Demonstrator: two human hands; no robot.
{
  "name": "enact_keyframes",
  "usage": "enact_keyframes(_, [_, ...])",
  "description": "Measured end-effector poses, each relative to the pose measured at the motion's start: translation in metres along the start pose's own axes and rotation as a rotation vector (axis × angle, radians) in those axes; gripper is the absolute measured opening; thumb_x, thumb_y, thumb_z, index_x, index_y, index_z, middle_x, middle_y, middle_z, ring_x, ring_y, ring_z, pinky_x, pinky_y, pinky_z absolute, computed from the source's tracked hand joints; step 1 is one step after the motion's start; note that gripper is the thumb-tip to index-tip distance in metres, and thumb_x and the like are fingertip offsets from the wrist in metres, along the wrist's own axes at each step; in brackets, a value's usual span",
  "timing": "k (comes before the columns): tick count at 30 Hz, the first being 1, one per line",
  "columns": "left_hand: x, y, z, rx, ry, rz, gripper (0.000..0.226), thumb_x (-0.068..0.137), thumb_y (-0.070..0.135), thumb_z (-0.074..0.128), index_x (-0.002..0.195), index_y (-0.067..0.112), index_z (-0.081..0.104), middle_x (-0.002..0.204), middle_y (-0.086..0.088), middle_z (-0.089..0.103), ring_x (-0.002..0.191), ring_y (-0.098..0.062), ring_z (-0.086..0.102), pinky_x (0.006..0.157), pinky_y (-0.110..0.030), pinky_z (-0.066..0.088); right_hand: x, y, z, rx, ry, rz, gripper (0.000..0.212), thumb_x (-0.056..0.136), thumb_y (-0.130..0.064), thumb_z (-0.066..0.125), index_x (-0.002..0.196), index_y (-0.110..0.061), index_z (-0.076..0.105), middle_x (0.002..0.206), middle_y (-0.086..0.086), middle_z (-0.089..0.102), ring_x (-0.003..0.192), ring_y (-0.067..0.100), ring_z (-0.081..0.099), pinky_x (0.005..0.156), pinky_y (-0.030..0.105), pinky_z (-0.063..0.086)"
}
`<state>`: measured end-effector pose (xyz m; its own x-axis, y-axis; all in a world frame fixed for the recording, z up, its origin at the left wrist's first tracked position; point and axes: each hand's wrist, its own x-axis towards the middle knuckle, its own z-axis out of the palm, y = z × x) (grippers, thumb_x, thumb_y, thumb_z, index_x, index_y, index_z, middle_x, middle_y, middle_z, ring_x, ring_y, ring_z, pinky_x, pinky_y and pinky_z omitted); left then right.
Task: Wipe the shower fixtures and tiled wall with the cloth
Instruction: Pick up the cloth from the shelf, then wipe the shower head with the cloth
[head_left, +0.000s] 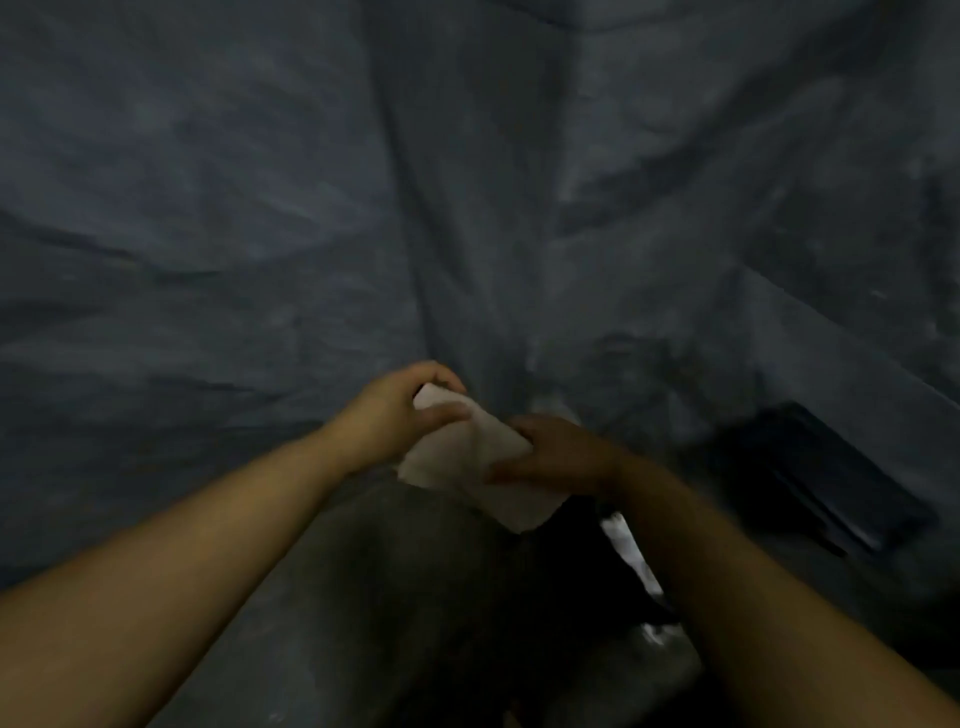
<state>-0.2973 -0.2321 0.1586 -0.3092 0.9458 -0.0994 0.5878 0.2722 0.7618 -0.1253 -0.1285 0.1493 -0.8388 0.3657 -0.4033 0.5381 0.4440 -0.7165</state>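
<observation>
Cloth (457, 457): one piece, white, folded or bunched into a thick pad, held in the air between the two hands low in the middle of the view. The left hand (395, 415) grips its upper end, fingers curled over the top edge and thumb laid across the face. The right hand (556, 457) clasps its lower right side, fingers wrapped round it, and a loose corner hangs below that hand. Two bare forearms reach in from the bottom corners. Behind the hands stands a dark grey, marbled wall (208, 208) with a straight seam running up from just above the cloth. To the right lies one dark rectangular shape (821, 478), too blurred and dim to identify.
</observation>
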Motion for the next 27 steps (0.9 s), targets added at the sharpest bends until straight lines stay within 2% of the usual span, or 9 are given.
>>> enact_keyframes(2, [-0.047, -0.020, -0.063, -0.045, 0.112, -0.049, 0.017, 0.082, 0.028, 0.068, 0.095, 0.033, 0.059, 0.095, 0.023, 0.057, 0.089, 0.004, 0.053, 0.071, -0.001, 0.038, 0.023, -0.065, 0.024, 0.092, -0.120, -0.065, 0.026, 0.087, -0.035, 0.063, 0.108, -0.027, 0.051, 0.102, -0.008, 0.057, 0.090, 0.008, 0.057, 0.074, 0.020, 0.047])
enact_keyframes(4, [-0.098, -0.044, -0.121, -0.090, 0.193, -0.126, 0.026, 0.078, 0.030, 0.072, 0.100, 0.035, 0.058, 0.098, 0.019, 0.060, 0.089, 0.002, 0.057, 0.068, -0.004, 0.042, 0.040, -0.126, 0.050, 0.089, -0.187, -0.133, 0.027, 0.090, -0.035, 0.058, 0.115, -0.030, 0.050, 0.108, -0.007, 0.057, 0.097, 0.010, 0.058, 0.082, 0.026, 0.049])
enact_keyframes(6, [-0.173, -0.075, -0.179, -0.159, 0.256, -0.233, 0.038, 0.074, 0.028, 0.076, 0.106, 0.035, 0.058, 0.101, 0.012, 0.062, 0.089, -0.002, 0.060, 0.066, -0.008, 0.046, 0.060, -0.198, 0.094, 0.120, -0.280, -0.208, 0.029, 0.091, -0.029, 0.057, 0.120, -0.027, 0.053, 0.111, -0.004, 0.061, 0.101, 0.015, 0.059, 0.086, 0.031, 0.050])
enact_keyframes(9, [-0.243, -0.104, -0.223, -0.236, 0.316, -0.325, 0.042, 0.071, 0.018, 0.078, 0.107, 0.030, 0.060, 0.103, 0.004, 0.064, 0.093, -0.010, 0.062, 0.075, -0.017, 0.051, 0.077, -0.264, 0.141, 0.216, -0.440, -0.237, 0.019, 0.091, -0.022, 0.058, 0.110, -0.022, 0.057, 0.105, 0.001, 0.065, 0.096, 0.017, 0.063, 0.085, 0.033, 0.051])
enact_keyframes(13, [-0.353, -0.135, -0.274, -0.193, 0.635, -0.410, 0.037, 0.072, 0.017, 0.078, 0.103, 0.027, 0.060, 0.098, 0.008, 0.065, 0.087, -0.004, 0.062, 0.065, -0.010, 0.048, 0.093, -0.375, 0.229, 0.100, -0.641, -0.329, 0.032, 0.081, -0.039, 0.064, 0.106, -0.019, 0.058, 0.103, 0.003, 0.067, 0.093, 0.017, 0.065, 0.084, 0.034, 0.052])
enact_keyframes(19, [-0.465, -0.166, -0.326, -0.131, 1.059, -0.536, 0.031, 0.076, 0.016, 0.075, 0.103, 0.023, 0.061, 0.097, 0.008, 0.064, 0.085, -0.001, 0.059, 0.070, -0.007, 0.046, 0.115, -0.488, 0.340, 0.089, -0.648, -0.536, 0.022, 0.085, -0.024, 0.065, 0.104, -0.019, 0.057, 0.101, 0.004, 0.068, 0.091, 0.018, 0.066, 0.078, 0.032, 0.053])
enact_keyframes(23, [-0.519, -0.186, -0.353, -0.127, 1.328, -0.672, 0.016, 0.083, 0.011, 0.067, 0.095, 0.020, 0.061, 0.085, 0.002, 0.064, 0.081, -0.016, 0.060, 0.075, -0.027, 0.053, 0.139, -0.554, 0.392, 0.038, -0.596, -0.704, 0.024, 0.086, -0.014, 0.059, 0.108, -0.012, 0.050, 0.101, 0.006, 0.060, 0.084, 0.013, 0.056, 0.065, 0.023, 0.045])
enact_keyframes(25, [-0.540, -0.196, -0.366, -0.044, 1.429, -0.784, 0.016, 0.083, 0.015, 0.068, 0.097, 0.021, 0.062, 0.092, -0.002, 0.066, 0.088, -0.020, 0.062, 0.085, -0.036, 0.051, 0.159, -0.581, 0.411, 0.036, -0.611, -0.768, 0.029, 0.087, -0.009, 0.056, 0.114, -0.014, 0.048, 0.110, 0.007, 0.057, 0.090, 0.014, 0.054, 0.070, 0.025, 0.044])
enact_keyframes(27, [-0.556, -0.206, -0.380, 0.114, 1.499, -0.885, 0.020, 0.082, 0.018, 0.069, 0.101, 0.020, 0.065, 0.103, -0.003, 0.066, 0.097, -0.021, 0.063, 0.092, -0.036, 0.049, 0.177, -0.602, 0.424, 0.048, -0.630, -0.832, 0.045, 0.089, -0.005, 0.055, 0.130, -0.016, 0.044, 0.122, 0.003, 0.052, 0.103, 0.016, 0.052, 0.085, 0.025, 0.042])
